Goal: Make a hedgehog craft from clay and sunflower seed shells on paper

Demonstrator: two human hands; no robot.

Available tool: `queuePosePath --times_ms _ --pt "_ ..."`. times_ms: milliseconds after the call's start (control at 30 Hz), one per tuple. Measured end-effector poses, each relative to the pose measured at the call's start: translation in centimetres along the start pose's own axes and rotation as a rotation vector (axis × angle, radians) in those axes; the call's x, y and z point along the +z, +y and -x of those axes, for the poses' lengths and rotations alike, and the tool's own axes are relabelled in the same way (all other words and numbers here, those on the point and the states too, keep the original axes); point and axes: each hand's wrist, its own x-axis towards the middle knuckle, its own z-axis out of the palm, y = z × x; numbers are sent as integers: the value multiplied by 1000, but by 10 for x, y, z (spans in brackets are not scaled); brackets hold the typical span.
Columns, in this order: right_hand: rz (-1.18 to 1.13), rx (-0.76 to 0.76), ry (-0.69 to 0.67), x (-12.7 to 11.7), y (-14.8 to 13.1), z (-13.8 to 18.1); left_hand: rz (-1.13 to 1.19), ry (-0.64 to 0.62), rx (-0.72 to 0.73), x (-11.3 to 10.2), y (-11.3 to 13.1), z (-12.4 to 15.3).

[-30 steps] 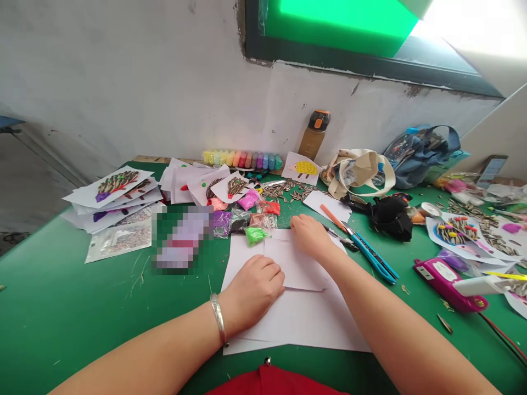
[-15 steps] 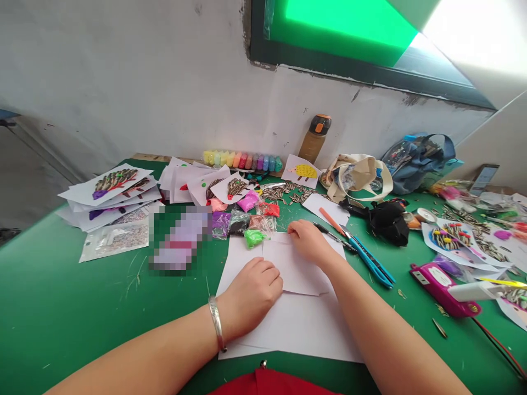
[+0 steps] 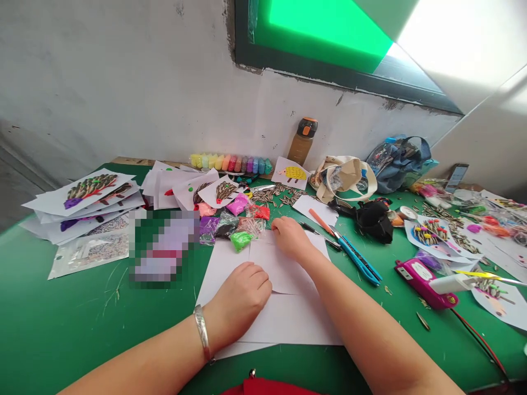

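In the head view, we see a small paper (image 3: 286,274) lying on a large sheet (image 3: 296,323) on the green table (image 3: 135,340). Our left hand (image 3: 242,299) rests over its near left corner, fingers bent and together; our right hand (image 3: 290,238), loosely curled, sits at its far edge. Fingertips are hidden, so we cannot tell whether either grips it.

Daylight glares in from the window (image 3: 325,33) up right, burning that corner white. The wall (image 3: 123,82) greys leftward; the table (image 3: 82,329) darkens at its near edge. Outer edges look stretched; coarse pixels blot one patch (image 3: 162,247).
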Motion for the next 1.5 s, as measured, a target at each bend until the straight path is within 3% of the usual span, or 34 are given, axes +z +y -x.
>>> queuePosePath --times_ms 133,367,600,1100,1500 --pt "63 66 42 -7 9 -7 21 -1 -8 0 1 1" --pt "226 286 100 -19 52 -29 32 -29 -5 -1 3 1" --pt "300 242 28 -12 70 -42 44 -15 -15 -1 3 2" --pt "239 152 -37 -14 49 -56 28 -17 -12 -2 2 2" --pt "24 -57 -37 -19 7 -30 88 -6 -35 -4 5 -1"
